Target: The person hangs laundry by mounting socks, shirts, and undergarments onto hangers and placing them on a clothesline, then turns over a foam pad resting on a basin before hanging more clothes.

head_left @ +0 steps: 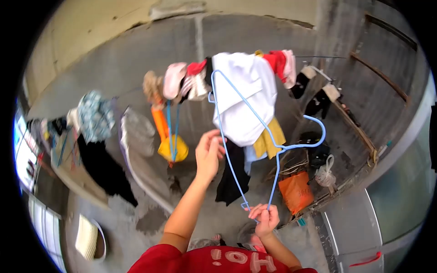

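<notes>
My right hand [265, 219] pinches one end of a light blue clothes hanger [249, 102] low in front of my chest. The hanger is tilted, with its hook [318, 132] pointing right. My left hand [209, 157] is raised beside the hanger's left side, its fingers loosely bent and apart. Whether its fingertips touch the hanger or the cloth behind I cannot tell. Beyond the hanger, a white garment [248, 98] hangs among other laundry. Below it show a black cloth [233, 177] and a mustard-yellow cloth [273, 136].
Pink and red clothes [175, 81] hang to the left, above a yellow bag-like item [175, 149]. A blue patterned cloth [95, 117] and black trousers [102, 164] hang farther left. An orange bag [297, 193] stands at right by a wooden rail [355, 125]. A white basket [87, 239] is lower left.
</notes>
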Demonstrator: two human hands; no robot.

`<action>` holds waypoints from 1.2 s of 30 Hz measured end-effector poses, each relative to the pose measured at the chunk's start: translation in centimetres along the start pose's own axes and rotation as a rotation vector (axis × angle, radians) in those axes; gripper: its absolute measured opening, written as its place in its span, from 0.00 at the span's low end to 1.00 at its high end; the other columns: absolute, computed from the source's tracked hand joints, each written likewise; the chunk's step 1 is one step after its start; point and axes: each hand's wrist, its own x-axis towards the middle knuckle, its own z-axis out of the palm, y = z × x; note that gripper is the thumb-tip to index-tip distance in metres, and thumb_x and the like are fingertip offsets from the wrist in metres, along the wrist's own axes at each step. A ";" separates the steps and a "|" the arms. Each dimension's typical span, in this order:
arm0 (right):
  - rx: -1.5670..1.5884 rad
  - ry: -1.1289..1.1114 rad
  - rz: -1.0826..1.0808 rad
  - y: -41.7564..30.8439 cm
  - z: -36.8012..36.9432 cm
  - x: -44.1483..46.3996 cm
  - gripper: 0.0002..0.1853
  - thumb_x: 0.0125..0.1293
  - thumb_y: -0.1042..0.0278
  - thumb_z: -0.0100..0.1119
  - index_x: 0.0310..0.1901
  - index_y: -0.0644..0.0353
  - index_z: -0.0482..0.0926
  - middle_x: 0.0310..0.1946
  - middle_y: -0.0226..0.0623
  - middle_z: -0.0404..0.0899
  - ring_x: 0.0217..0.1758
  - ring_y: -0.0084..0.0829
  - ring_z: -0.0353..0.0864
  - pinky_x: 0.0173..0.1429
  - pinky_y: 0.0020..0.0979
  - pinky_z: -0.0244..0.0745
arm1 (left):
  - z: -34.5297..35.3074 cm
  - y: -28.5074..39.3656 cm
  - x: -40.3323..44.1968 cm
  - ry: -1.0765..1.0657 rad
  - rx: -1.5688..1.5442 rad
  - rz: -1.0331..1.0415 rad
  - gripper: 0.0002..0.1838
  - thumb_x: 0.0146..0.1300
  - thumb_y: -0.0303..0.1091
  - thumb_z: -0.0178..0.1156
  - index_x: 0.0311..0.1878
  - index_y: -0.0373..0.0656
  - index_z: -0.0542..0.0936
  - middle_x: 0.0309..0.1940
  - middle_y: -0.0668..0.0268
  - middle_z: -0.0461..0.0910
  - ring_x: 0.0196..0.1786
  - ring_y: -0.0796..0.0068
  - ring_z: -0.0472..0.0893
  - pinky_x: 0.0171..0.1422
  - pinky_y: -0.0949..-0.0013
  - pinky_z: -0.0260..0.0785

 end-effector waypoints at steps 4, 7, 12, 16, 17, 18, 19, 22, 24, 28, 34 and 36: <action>0.083 -0.092 0.146 -0.7 -2.5 -5.5 0.08 0.69 0.71 0.40 0.40 0.67 0.67 0.20 0.39 0.72 0.24 0.28 0.73 0.42 0.45 0.78 | -3.7 -2.5 -12.0 0.105 0.087 -0.228 0.16 0.68 0.35 0.46 0.54 0.37 0.70 0.38 0.63 0.79 0.27 0.81 0.76 0.27 0.80 0.66; 0.113 -0.158 0.300 -1.3 -3.6 -9.5 0.08 0.69 0.72 0.41 0.40 0.68 0.68 0.21 0.38 0.72 0.24 0.27 0.73 0.43 0.43 0.78 | -6.6 -3.2 -20.8 0.115 0.218 -0.441 0.15 0.67 0.34 0.49 0.54 0.38 0.70 0.38 0.65 0.79 0.28 0.81 0.76 0.28 0.79 0.66; 0.080 -0.400 0.613 -1.5 -3.9 -14.9 0.05 0.67 0.73 0.44 0.38 0.66 0.69 0.27 0.37 0.75 0.30 0.27 0.75 0.47 0.36 0.76 | -13.6 0.2 -35.2 -0.064 0.911 -0.581 0.18 0.60 0.37 0.55 0.52 0.41 0.72 0.36 0.57 0.81 0.33 0.63 0.80 0.38 0.64 0.72; 0.096 -0.700 0.897 -0.7 -0.8 -18.7 0.05 0.60 0.77 0.45 0.38 0.61 0.67 0.37 0.39 0.76 0.44 0.31 0.76 0.52 0.34 0.72 | -20.8 4.4 -48.0 0.139 1.099 -0.969 0.19 0.58 0.40 0.55 0.49 0.40 0.75 0.40 0.51 0.80 0.44 0.52 0.79 0.47 0.56 0.71; 0.093 -0.730 0.926 -0.3 -0.1 -19.7 0.05 0.60 0.77 0.45 0.38 0.61 0.67 0.37 0.39 0.76 0.44 0.31 0.76 0.52 0.34 0.72 | -22.0 5.9 -50.8 0.239 1.155 -0.998 0.18 0.58 0.41 0.56 0.48 0.40 0.76 0.39 0.52 0.80 0.43 0.52 0.80 0.46 0.56 0.71; 0.149 -0.791 1.054 0.1 1.0 -20.8 0.06 0.60 0.79 0.46 0.38 0.61 0.67 0.40 0.40 0.76 0.45 0.31 0.76 0.52 0.33 0.71 | -24.4 5.2 -55.3 0.376 1.139 -1.074 0.18 0.58 0.41 0.56 0.47 0.40 0.77 0.36 0.52 0.81 0.41 0.52 0.80 0.45 0.57 0.71; 0.202 -0.846 1.179 0.3 2.1 -22.1 0.07 0.59 0.80 0.46 0.39 0.60 0.67 0.42 0.40 0.76 0.47 0.31 0.76 0.52 0.32 0.71 | -26.4 5.5 -59.3 0.459 1.072 -1.109 0.17 0.57 0.40 0.56 0.46 0.39 0.77 0.34 0.52 0.82 0.40 0.53 0.81 0.45 0.58 0.72; 0.205 -0.915 1.403 1.0 4.6 -25.9 0.07 0.57 0.80 0.46 0.38 0.58 0.67 0.45 0.42 0.77 0.46 0.31 0.77 0.50 0.30 0.71 | -29.7 5.5 -66.6 0.653 0.896 -1.166 0.16 0.58 0.37 0.56 0.46 0.37 0.77 0.31 0.53 0.82 0.33 0.61 0.81 0.40 0.62 0.72; 0.182 -0.933 1.471 1.2 6.7 -28.9 0.07 0.57 0.79 0.47 0.37 0.57 0.67 0.45 0.43 0.78 0.45 0.31 0.77 0.47 0.29 0.71 | -32.0 4.5 -70.7 0.757 0.782 -1.190 0.15 0.60 0.35 0.55 0.46 0.35 0.77 0.29 0.54 0.81 0.27 0.68 0.80 0.35 0.66 0.73; 0.063 -0.931 1.575 0.7 12.6 -34.9 0.07 0.58 0.78 0.48 0.36 0.55 0.67 0.42 0.42 0.79 0.41 0.29 0.78 0.41 0.27 0.71 | -34.8 4.1 -73.6 0.795 0.795 -1.117 0.16 0.58 0.38 0.56 0.44 0.38 0.79 0.33 0.51 0.82 0.38 0.56 0.82 0.45 0.61 0.72; -0.084 -0.805 1.626 1.2 20.2 -42.2 0.07 0.57 0.79 0.47 0.36 0.55 0.67 0.39 0.44 0.79 0.35 0.30 0.79 0.35 0.27 0.72 | -41.1 4.0 -79.1 0.760 0.616 -1.145 0.15 0.58 0.39 0.56 0.43 0.38 0.79 0.34 0.50 0.81 0.39 0.56 0.82 0.46 0.61 0.72; -0.072 -0.695 1.655 1.8 22.0 -43.9 0.07 0.57 0.79 0.46 0.36 0.57 0.67 0.37 0.45 0.79 0.34 0.31 0.79 0.36 0.29 0.73 | -43.4 3.7 -80.5 0.779 0.662 -1.168 0.15 0.58 0.39 0.56 0.41 0.38 0.80 0.33 0.51 0.81 0.38 0.56 0.82 0.44 0.60 0.72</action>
